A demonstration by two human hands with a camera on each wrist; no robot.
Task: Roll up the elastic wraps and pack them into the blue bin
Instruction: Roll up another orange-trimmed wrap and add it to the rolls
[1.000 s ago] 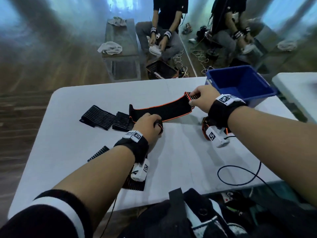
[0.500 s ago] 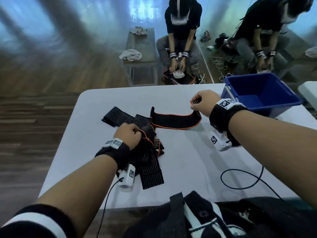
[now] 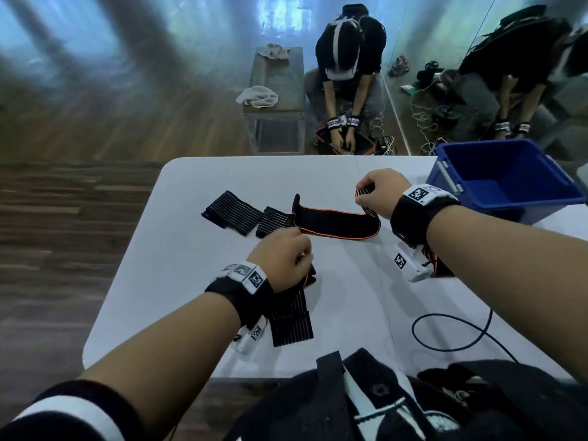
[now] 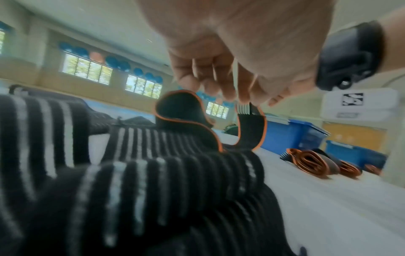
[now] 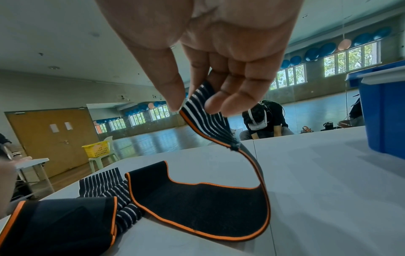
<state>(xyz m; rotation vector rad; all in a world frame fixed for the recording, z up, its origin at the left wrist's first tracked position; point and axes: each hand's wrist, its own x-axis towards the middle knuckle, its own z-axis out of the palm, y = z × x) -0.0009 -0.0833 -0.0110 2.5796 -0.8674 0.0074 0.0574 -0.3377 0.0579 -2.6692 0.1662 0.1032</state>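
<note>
Right hand (image 3: 378, 194) has lifted the wrap (image 5: 197, 206); left wrist view shows rolled wraps (image 4: 311, 163).

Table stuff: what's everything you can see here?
table: one, white, under everything.
orange-edged wrap: one, black with orange trim, mid-table, one striped end lifted.
striped wraps: at least three stretches, black with white lines, two far left, one under the left wrist.
rolled wraps: about three, black and orange, near the bins.
blue bin: one, far right corner of the table; nothing visible inside.
cable: one, dark, looped near right.
other people: two, seated beyond the table.
left hand: fingers curled over a wrap.
right hand: fingers pinch the striped end.
</note>
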